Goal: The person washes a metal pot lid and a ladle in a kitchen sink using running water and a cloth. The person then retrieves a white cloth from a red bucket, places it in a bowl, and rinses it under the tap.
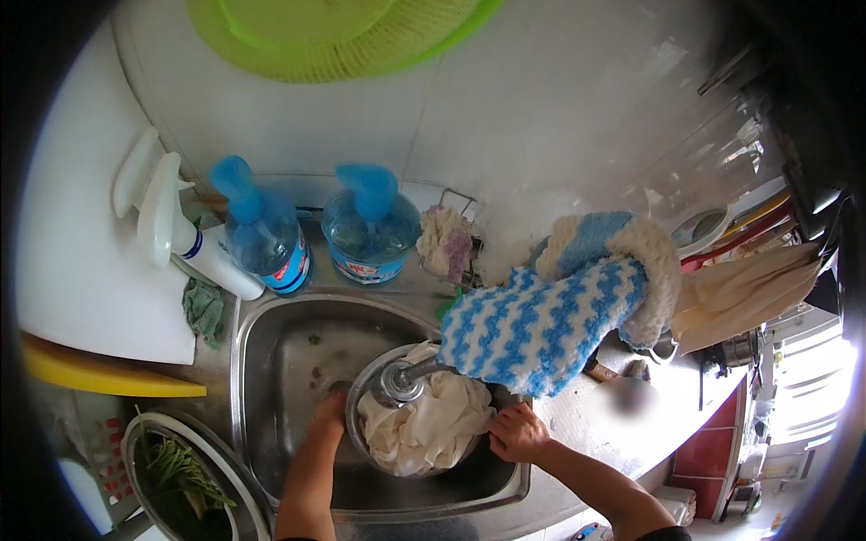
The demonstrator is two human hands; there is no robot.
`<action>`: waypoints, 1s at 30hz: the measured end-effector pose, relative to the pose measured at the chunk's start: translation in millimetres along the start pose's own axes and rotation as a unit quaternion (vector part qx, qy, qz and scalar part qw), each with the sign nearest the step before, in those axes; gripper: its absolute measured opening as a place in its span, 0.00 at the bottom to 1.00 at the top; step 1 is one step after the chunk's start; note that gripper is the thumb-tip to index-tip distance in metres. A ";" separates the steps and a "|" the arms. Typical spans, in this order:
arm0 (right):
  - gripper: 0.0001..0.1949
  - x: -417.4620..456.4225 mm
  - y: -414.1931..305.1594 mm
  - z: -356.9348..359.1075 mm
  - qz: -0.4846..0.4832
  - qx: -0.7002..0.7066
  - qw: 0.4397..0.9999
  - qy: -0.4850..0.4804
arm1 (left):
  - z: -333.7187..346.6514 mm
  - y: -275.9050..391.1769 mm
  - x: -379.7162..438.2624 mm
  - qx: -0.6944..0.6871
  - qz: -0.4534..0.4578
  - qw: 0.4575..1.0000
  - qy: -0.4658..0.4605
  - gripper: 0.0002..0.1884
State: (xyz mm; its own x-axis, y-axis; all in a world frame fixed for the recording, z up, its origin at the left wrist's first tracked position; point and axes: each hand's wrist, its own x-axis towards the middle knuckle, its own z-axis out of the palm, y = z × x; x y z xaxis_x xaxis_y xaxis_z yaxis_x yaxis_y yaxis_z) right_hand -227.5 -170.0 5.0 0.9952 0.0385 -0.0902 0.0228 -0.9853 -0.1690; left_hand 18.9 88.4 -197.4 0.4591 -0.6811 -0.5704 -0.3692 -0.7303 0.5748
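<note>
A round metal bowl (354,433) stands in the stainless steel sink (270,406), holding a crumpled cream cloth (433,433). My left hand (331,409) is at the bowl's left side, blurred, its fingers partly hidden. At the bowl's right edge, my right hand (519,431) has curled fingers touching the edge of the cloth; whether it grips cloth or rim is not clear. The faucet head (398,385) hangs over the bowl, in front of the cloth. A blue and white striped fuzzy cloth (548,324) drapes over the faucet's neck.
Behind the sink stand two blue pump bottles (267,237) (371,237) and a white spray bottle (220,260). A green rag (203,311) lies left of the sink. Green vegetables (179,466) fill a container at lower left. A knife handle (601,370) lies on the right counter.
</note>
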 end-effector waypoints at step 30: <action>0.05 -0.4 -0.8 1.1 -0.005 0.017 1.000 0.022 | -46.5 61.9 -46.5 0.023 -0.133 0.991 -0.010 0.22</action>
State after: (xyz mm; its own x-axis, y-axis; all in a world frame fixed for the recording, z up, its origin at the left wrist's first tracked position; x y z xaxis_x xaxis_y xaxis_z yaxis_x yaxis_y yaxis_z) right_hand -228.0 -169.1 4.1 0.9981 0.0402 -0.0457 0.0301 -0.9787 -0.2029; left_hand 12.3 77.3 -108.0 0.5290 -0.4647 -0.7101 -0.2745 -0.8855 0.3750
